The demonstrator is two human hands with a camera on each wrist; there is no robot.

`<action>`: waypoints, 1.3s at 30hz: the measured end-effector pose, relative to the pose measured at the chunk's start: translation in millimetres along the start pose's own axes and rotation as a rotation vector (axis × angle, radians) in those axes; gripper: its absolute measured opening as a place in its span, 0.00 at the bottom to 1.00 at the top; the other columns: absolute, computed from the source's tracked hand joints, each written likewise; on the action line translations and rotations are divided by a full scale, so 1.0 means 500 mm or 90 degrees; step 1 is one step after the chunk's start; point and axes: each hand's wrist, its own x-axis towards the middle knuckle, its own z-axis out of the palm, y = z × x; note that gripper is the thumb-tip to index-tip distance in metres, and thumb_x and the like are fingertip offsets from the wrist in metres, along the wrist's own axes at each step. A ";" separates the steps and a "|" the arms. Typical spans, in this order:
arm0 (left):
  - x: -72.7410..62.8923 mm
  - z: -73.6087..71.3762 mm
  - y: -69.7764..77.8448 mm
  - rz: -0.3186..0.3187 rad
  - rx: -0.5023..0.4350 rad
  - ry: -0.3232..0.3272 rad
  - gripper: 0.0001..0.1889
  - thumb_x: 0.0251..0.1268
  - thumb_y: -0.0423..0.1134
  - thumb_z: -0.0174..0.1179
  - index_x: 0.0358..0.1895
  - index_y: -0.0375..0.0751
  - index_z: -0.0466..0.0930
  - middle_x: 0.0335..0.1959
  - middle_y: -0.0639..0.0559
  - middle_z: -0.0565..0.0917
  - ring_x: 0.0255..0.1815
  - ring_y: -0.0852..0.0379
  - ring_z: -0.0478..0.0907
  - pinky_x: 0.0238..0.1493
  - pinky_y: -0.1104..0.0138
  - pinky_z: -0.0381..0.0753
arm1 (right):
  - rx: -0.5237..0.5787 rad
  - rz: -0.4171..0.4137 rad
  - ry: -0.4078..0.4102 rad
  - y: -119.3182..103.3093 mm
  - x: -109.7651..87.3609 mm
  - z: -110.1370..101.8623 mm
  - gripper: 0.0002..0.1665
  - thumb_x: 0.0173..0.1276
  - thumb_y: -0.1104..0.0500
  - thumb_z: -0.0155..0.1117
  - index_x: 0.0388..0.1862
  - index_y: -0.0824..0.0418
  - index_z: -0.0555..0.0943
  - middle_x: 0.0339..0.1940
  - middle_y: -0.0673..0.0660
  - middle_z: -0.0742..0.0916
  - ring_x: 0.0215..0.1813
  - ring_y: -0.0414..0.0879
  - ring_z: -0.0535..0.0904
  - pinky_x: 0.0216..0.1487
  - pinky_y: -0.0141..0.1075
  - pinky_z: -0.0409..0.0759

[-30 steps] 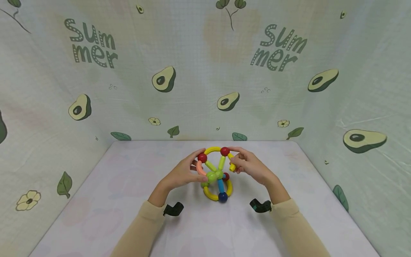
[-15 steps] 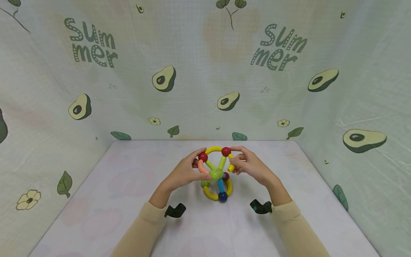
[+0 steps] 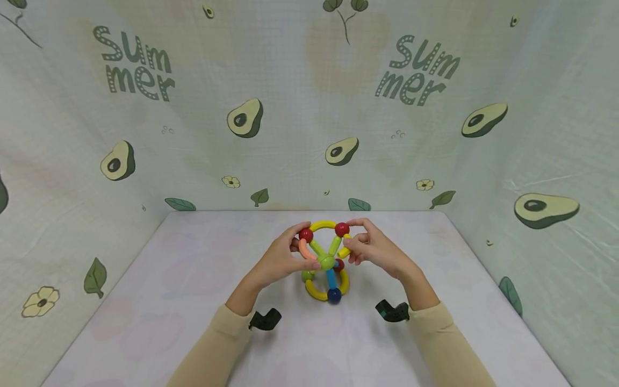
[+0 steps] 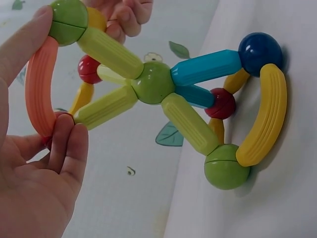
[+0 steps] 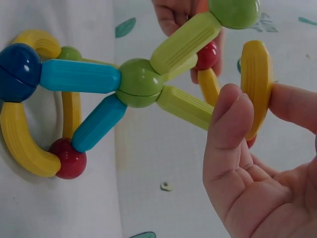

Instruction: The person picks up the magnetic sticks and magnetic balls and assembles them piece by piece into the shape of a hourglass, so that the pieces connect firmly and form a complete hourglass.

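Note:
A ball-and-rod building toy (image 3: pixel 331 279) stands on the table, two rings joined through a central green ball (image 4: pixel 153 83). My left hand (image 3: pixel 278 258) grips its upper ring, thumb on a green ball (image 4: pixel 69 22) and fingers at a red ball (image 3: pixel 306 235). A pink curved rod (image 4: pixel 40 89) spans between them. With thumb and fingers, my right hand (image 3: pixel 377 250) pinches a yellow curved rod (image 5: pixel 256 84). One end of that rod meets another red ball (image 3: pixel 342 229); its other end is apart from the upper green ball (image 5: pixel 235 10).
The lower ring has yellow curved rods (image 5: pixel 22 144), a dark blue ball (image 3: pixel 334 296), a red ball (image 5: pixel 68 158) and a green ball (image 4: pixel 227 166). Blue rods (image 5: pixel 79 76) slope up from it. The pale table (image 3: pixel 193 344) meets a printed cloth backdrop (image 3: pixel 290 177).
The yellow curved rod's free end has swung left, toward the upper green ball. The toy's upper part has turned slightly, and my left thumb has moved a little right with it.

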 end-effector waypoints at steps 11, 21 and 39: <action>-0.001 0.004 0.004 0.012 0.005 0.012 0.55 0.56 0.53 0.82 0.84 0.44 0.60 0.64 0.50 0.78 0.53 0.51 0.77 0.50 0.63 0.84 | -0.007 -0.023 -0.011 -0.009 -0.004 0.004 0.40 0.80 0.49 0.67 0.80 0.58 0.59 0.36 0.61 0.87 0.35 0.53 0.85 0.47 0.44 0.89; 0.000 0.008 0.008 0.001 -0.009 0.020 0.53 0.56 0.53 0.82 0.83 0.49 0.61 0.64 0.48 0.77 0.54 0.51 0.77 0.51 0.63 0.83 | 0.009 -0.027 -0.023 -0.010 -0.005 0.001 0.34 0.82 0.49 0.64 0.77 0.56 0.60 0.37 0.61 0.88 0.35 0.53 0.85 0.43 0.41 0.88; 0.004 0.011 -0.002 -0.031 -0.109 0.013 0.51 0.60 0.48 0.80 0.83 0.46 0.60 0.62 0.44 0.76 0.52 0.48 0.76 0.49 0.68 0.83 | 0.058 -0.013 0.048 0.010 0.015 0.014 0.26 0.86 0.48 0.55 0.76 0.56 0.69 0.35 0.61 0.89 0.32 0.59 0.85 0.36 0.35 0.86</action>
